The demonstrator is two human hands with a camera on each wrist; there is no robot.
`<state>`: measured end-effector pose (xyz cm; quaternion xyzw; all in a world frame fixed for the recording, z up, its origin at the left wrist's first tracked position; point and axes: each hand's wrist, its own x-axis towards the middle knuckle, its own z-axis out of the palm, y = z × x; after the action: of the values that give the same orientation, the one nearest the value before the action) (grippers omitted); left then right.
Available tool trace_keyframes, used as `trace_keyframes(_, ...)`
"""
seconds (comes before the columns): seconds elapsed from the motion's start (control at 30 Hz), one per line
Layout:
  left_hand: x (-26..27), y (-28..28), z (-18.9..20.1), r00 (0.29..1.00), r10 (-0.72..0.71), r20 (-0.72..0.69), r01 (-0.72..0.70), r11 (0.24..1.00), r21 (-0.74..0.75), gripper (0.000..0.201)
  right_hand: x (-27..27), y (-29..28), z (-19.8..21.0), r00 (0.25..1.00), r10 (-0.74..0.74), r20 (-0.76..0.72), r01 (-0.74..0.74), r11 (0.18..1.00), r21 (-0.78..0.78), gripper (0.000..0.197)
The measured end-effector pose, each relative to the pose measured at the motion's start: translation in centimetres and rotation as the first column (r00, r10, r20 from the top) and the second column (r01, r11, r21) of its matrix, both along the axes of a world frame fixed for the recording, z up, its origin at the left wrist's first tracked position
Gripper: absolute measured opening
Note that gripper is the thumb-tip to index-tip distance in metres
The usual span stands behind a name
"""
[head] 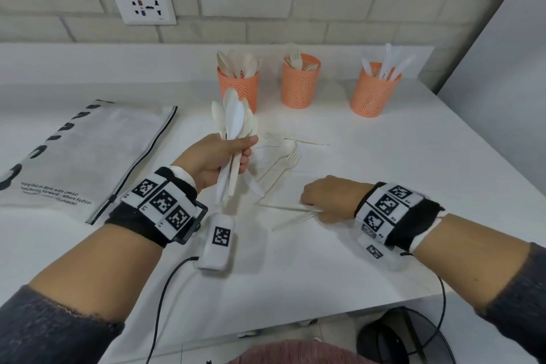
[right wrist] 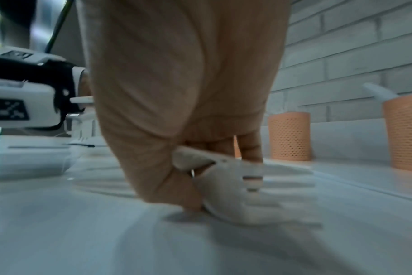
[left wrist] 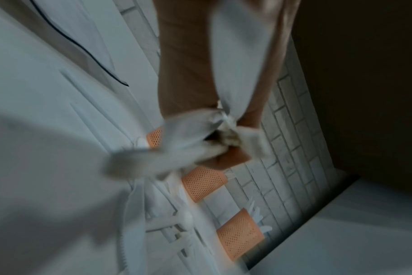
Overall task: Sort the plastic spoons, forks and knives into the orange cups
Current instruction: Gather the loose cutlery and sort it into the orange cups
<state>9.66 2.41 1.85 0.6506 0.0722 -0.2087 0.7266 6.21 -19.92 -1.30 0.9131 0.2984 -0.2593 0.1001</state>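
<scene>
Head view: left hand (head: 217,158) grips upright spoons (head: 235,118); right hand (head: 331,196) pinches fork (right wrist: 231,184) on table (head: 354,260).

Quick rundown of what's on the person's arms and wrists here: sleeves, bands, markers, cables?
Both forearms are bare below pushed-up dark grey knit sleeves. Each wrist wears a black band with white trim, carrying a row of white tiles printed with black square fiducial markers: left band, right band. A white camera pod with its own marker hangs under each wrist, with a thin black cable trailing back.
</scene>
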Motion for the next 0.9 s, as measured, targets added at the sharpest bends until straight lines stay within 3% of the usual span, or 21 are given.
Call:
trace_keyframes(0.1,-0.5,-0.3,-0.1,0.994,-0.109,0.025,0.104,0.985,0.138,0.014,-0.2,0.9,-0.1,0.999,0.048,-0.017,-0.049,0.995,-0.091,0.024)
trace_keyframes(0.17,-0.8,-0.5,0.0,0.983,-0.173,0.057,0.161,0.972,0.169,0.014,0.0,1.7,1.2,0.998,0.058,-0.002,-0.058,0.996,-0.061,0.024)
trace_keyframes(0.3,-1.1,-0.5,0.8,0.942,-0.323,0.085,0.299,0.929,0.216,0.013,1.7,5.1,5.7,0.974,0.106,0.201,-0.114,0.993,0.029,0.022)
trace_keyframes(0.37,-1.1,-0.2,1.6,0.931,-0.358,0.077,0.343,0.926,0.161,0.013,3.1,6.8,7.6,0.948,0.110,0.298,-0.119,0.993,0.015,0.016)
trace_keyframes(0.47,-1.0,1.1,2.5,0.948,-0.295,0.117,0.286,0.954,0.089,0.012,5.0,8.5,9.4,0.935,0.015,0.355,-0.069,0.988,0.138,0.013)
trace_keyframes(0.57,-0.9,2.8,2.8,0.962,-0.231,0.147,0.214,0.969,0.126,0.011,6.7,9.8,9.7,0.935,-0.042,0.353,-0.080,0.943,0.322,0.007)
trace_keyframes(0.6,-0.9,3.4,2.8,0.966,-0.211,0.152,0.192,0.972,0.133,0.011,7.2,10.1,9.7,0.933,-0.051,0.357,-0.094,0.921,0.378,0.010)
trace_keyframes(0.7,-0.9,5.6,2.6,0.982,-0.106,0.158,0.089,0.990,0.112,0.013,8.7,10.1,10.2,0.948,-0.131,0.292,-0.066,0.812,0.580,0.060)
trace_keyframes(0.73,-0.9,6.5,2.4,0.987,-0.057,0.153,0.042,0.994,0.097,0.016,9.1,10.0,10.1,0.952,-0.171,0.253,-0.044,0.743,0.668,0.067)
trace_keyframes(0.8,-0.9,7.7,2.1,0.989,0.038,0.142,-0.046,0.997,0.054,0.019,10.1,9.9,9.0,0.943,-0.245,0.224,-0.002,0.670,0.742,0.055)
trace_keyframes(0.9,-0.9,8.3,1.7,0.985,0.117,0.125,-0.120,0.993,0.013,0.017,10.9,10.9,5.6,0.963,-0.146,0.228,0.000,0.842,0.539,0.031)
